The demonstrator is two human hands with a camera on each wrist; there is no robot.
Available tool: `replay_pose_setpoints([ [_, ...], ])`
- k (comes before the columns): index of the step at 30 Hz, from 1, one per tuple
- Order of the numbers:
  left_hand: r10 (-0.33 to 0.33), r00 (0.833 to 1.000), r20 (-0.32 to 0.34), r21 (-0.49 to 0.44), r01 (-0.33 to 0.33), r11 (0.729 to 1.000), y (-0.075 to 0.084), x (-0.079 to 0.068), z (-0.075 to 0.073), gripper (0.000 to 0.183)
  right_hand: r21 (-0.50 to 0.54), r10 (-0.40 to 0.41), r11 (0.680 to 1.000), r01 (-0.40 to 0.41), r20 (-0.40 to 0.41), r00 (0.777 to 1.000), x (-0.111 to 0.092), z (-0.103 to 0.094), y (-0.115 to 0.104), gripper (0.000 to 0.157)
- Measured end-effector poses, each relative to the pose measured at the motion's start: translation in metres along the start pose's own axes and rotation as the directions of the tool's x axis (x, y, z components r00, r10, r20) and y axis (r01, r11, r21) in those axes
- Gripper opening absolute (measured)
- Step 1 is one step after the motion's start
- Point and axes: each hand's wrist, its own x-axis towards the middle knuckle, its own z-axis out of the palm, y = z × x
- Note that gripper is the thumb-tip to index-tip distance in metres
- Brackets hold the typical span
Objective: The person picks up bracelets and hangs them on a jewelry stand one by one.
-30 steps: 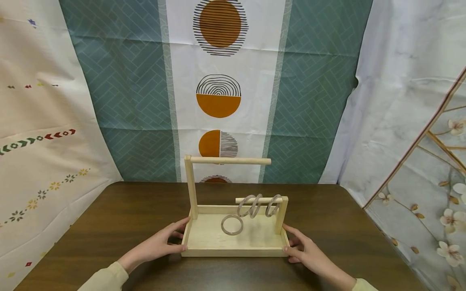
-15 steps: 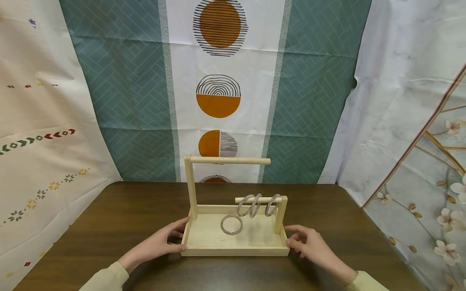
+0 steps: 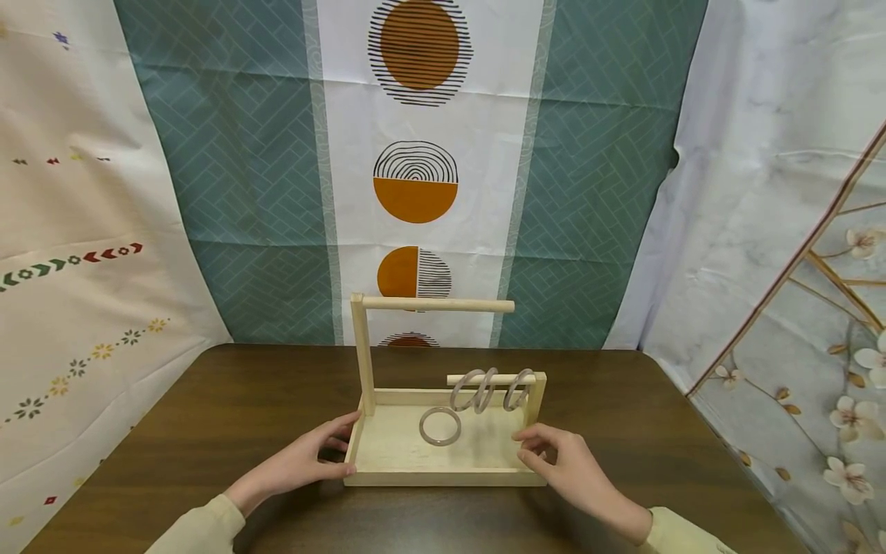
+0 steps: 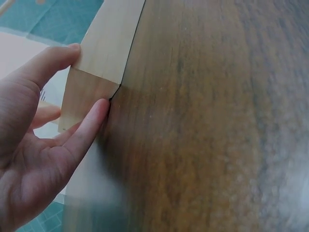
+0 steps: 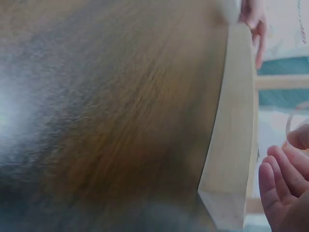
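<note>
Both forearms come in from the near side, cream sleeves at left (image 3: 201, 531) and right (image 3: 674, 532), angled inward and forward. Left grip (image 3: 308, 462): clamped on the left end of the wooden tray (image 3: 446, 478), thumb on its near corner, index finger by the far part of the end wall; the left wrist view shows another fingertip low on that wall, by the desk. Right grip (image 3: 567, 465): thumb and fingers bent, tips apart, nothing between them, extended over the tray's right end; whether the fingertips touch wood, can't tell. Tray sits on the desk (image 3: 159, 442) between both grips, long axis left-right, running from one grip to the other. Loose ring (image 3: 439, 442) lies flat on the tray floor, left of the right grip, well right of the left grip. Short post (image 3: 536, 394) rises just beyond the right grip; its short rod (image 3: 501, 379) points left toward the left grip's side, three rings (image 3: 479, 411) hung round it. Tall post (image 3: 363, 354) stands just beyond the left grip, long rod (image 3: 439, 305) pointing right, free-ended, parallel to the tray's long axis. Farthest beyond both grips: green and white cloth backdrop (image 3: 245, 169) with orange circles.
</note>
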Motion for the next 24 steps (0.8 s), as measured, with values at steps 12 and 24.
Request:
replay_pose_setpoints([
  [12, 0.008, 1.0, 0.01, -0.033, -0.007, 0.999, -0.002, 0.0, 0.0, 0.082, -0.024, -0.188, 0.981, 0.195, 0.168, 0.968, 0.017, 0.027, -0.014, 0.031],
  [24, 0.014, 1.0, 0.007, -0.025, -0.014, 1.0, 0.0, -0.001, 0.001, 0.082, -0.164, -0.189, 0.951, 0.261, 0.357, 0.915, 0.037, 0.04, -0.032, 0.047],
])
